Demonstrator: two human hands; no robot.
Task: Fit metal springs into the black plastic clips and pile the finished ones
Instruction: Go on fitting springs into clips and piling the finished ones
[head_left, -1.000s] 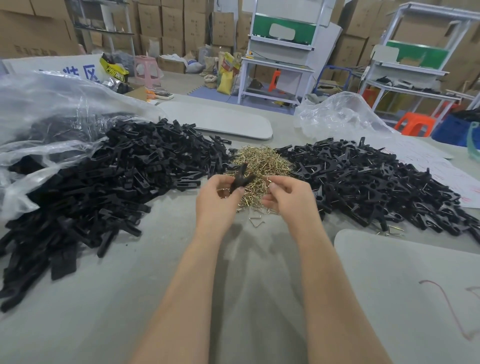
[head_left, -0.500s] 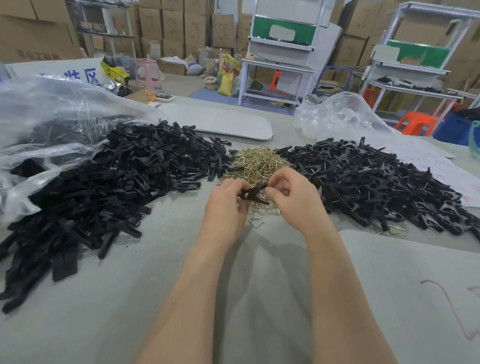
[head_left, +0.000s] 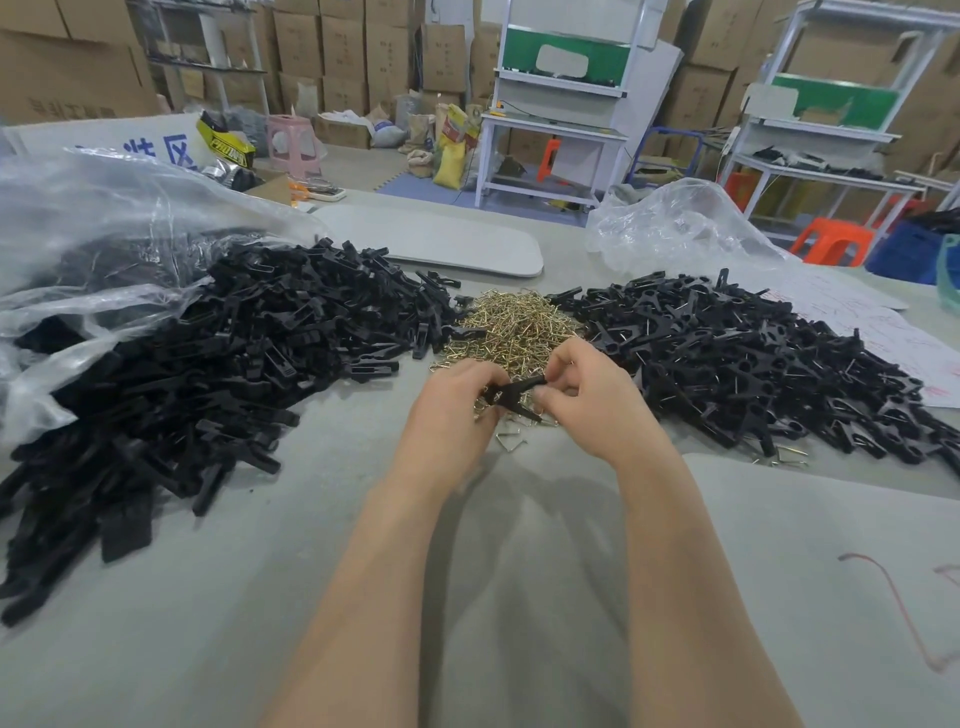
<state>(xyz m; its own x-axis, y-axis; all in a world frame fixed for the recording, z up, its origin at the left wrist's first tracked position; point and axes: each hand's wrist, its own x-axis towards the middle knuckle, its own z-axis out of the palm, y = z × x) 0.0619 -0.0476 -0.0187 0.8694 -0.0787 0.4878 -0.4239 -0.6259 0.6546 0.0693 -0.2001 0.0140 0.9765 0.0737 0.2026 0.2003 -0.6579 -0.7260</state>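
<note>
Now left hand (head_left: 457, 410) & right hand (head_left: 587, 400) both pinch one black plastic clip (head_left: 517, 388) mid-frame, above the heap of gold wire springs (head_left: 514, 327) (its own spring hard to see); hold clip steady, seat spring squarely.

Black clips (head_left: 218, 374), brass-gold springs (head_left: 514, 325), grey table (head_left: 208, 597), clear plastic bag (head_left: 78, 234)

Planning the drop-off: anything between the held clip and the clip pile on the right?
Nothing visible. The left hand and right hand hold the clip; only that right hand and bare table lie between it and the right pile. The spring heap sits behind, off that line.
</note>
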